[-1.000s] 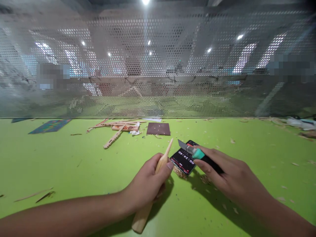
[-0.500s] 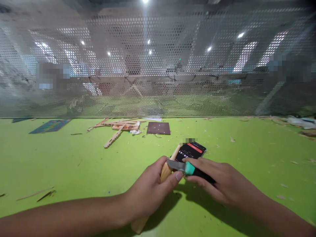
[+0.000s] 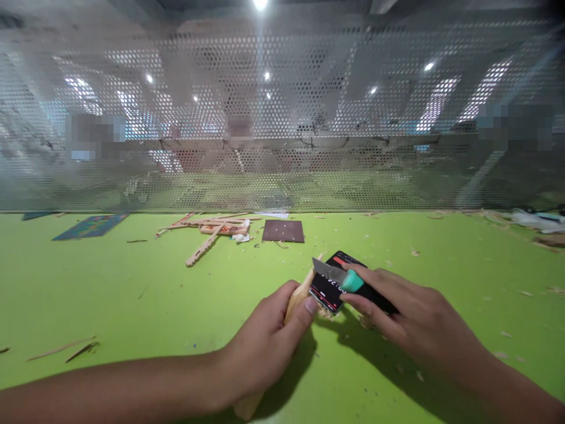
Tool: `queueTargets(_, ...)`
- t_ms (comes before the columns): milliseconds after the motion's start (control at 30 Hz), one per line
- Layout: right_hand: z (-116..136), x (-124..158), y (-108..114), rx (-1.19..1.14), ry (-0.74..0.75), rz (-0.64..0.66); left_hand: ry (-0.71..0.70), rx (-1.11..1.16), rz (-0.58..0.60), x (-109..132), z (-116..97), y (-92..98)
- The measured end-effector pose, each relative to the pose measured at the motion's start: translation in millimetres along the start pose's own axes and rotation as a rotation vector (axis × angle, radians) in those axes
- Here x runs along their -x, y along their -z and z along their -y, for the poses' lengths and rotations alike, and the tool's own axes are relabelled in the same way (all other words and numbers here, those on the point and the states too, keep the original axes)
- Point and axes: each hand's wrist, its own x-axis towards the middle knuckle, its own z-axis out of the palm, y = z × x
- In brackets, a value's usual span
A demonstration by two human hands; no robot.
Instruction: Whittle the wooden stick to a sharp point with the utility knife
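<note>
Wooden stick (image 3: pixel 301 292), seen in the head view, slants from seven o'clock up toward one, over the green table (image 3: pixel 154 306); take its thin tip as the clock's centre. At seven o'clock the left hand (image 3: pixel 276 338) is closed firmly around the thicker part, thumb along it, presumably to steady the wood while leaving the tapered end bare. At four o'clock the right hand (image 3: pixel 410 306) wraps the handle of a utility knife (image 3: pixel 353 281), forefinger and thumb close to its teal collar, likely for control of the blade. That blade overlaps the stick near the tip; whether it touches, I cannot tell. A phone (image 3: pixel 327 296) lies face up beneath the knife, perhaps so its digits can be read. Curled shavings (image 3: pixel 325 313) sit at six o'clock, a brown sheet (image 3: pixel 283 231) at ten.
</note>
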Motion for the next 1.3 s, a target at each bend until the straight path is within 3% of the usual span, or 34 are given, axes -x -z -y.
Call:
queueTargets(300,15,-5,-1,-0.254,0.027,0.211,-0.068,0.048,0.043,3,0,-3.3)
queueTargets(667,22,9,-10,-0.092,-0.002,0.192,-0.084,-0.041,-0.03,-1,10,-6.1)
queueTargets(967,13,10,-8,-0.07,-0.052,0.055,-0.018,-0.024,-0.028,-1,0,-0.5)
queueTargets(1300,18,2,0,-0.28,0.045,0.202,-0.093,0.036,0.03,-1,3,1.4)
